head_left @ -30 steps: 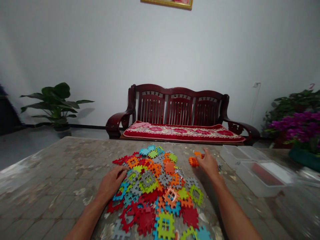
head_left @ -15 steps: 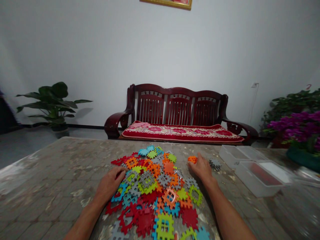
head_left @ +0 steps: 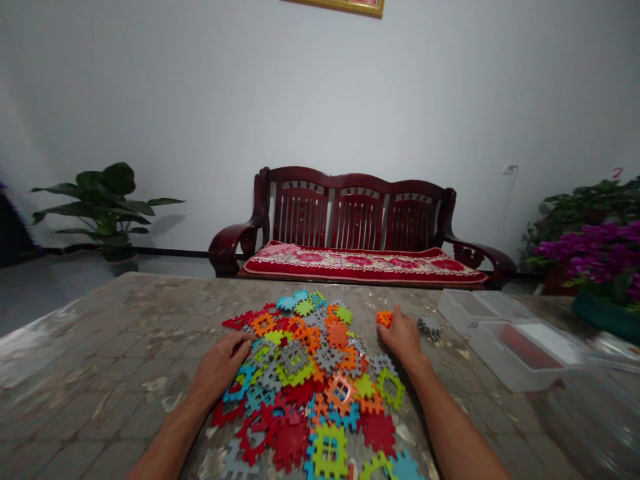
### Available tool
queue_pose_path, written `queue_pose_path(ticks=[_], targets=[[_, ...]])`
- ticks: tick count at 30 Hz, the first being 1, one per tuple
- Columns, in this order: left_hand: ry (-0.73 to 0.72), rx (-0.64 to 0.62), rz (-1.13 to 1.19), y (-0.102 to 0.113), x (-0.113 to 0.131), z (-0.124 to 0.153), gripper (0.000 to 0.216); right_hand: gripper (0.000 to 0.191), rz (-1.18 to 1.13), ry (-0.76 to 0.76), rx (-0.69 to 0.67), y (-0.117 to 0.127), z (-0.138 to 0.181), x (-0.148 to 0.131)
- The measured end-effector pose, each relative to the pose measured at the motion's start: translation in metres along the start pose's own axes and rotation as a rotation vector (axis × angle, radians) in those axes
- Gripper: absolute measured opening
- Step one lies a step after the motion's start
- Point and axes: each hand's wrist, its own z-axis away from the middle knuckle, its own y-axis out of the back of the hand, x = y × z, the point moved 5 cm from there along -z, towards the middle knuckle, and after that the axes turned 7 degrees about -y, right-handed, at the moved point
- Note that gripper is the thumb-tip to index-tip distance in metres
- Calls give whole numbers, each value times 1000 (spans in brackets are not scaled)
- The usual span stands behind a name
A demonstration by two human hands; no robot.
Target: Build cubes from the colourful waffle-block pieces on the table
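Note:
A heap of flat, toothed plastic tiles (head_left: pixel 320 380) in red, orange, green, blue and grey lies on the stone-patterned table (head_left: pixel 115 353). My left hand (head_left: pixel 223 363) rests palm down on the heap's left edge, its fingers lying over blue and grey tiles. My right hand (head_left: pixel 400 337) lies flat on the table at the heap's far right. Its fingertips touch a small orange tile stack (head_left: pixel 384 318) that sits apart from the heap. A lone grey tile (head_left: pixel 429 327) lies just right of that hand.
Two clear plastic boxes (head_left: pixel 520 353) stand on the table at the right, the nearer one holding something red. A dark wooden bench (head_left: pixel 357 230) with a red cushion is behind the table. Potted plants stand at the far left (head_left: pixel 107 203) and right (head_left: pixel 595 257).
My right hand has set the orange stack down on the table and drawn back a little toward me, uncovering the grey tile. My left hand has stayed on the heap.

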Motion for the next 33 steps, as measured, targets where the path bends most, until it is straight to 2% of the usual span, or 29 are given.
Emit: queue_pose_path(ticks=[5, 8, 10, 12, 16, 19, 22, 24, 28, 31, 33], targets=[[6, 14, 1, -1, -2, 0, 37, 68, -8, -8, -11, 4, 3, 1], [10, 14, -9, -3, -4, 0, 39, 67, -15, -23, 52, 15, 5, 0], [4, 10, -14, -3, -4, 0, 41, 59, -101, 16, 89, 25, 6, -5], [-1, 6, -19, -3, -4, 0, 41, 45, -259, 111, 19, 31, 8, -16], [-8, 8, -13, -2, -4, 0, 41, 27, -449, 379, -288, 35, 24, -46], [-9, 7, -6, -1, -2, 0, 40, 38, -402, 527, -385, 42, 42, -60], [-7, 4, 0, -1, 0, 0, 40, 55, -276, 580, -406, 49, 57, -66], [-9, 3, 0, -1, -1, 0, 41, 58, -197, 602, -394, 52, 64, -69], [-11, 12, 0, -2, -3, -1, 38, 45, -163, 640, -373, 55, 75, -75], [-17, 12, -7, -3, -4, -1, 38, 35, -166, 609, -365, 55, 79, -78], [-22, 7, -15, -3, -4, -1, 40, 35, -153, 588, -365, 56, 78, -78]])
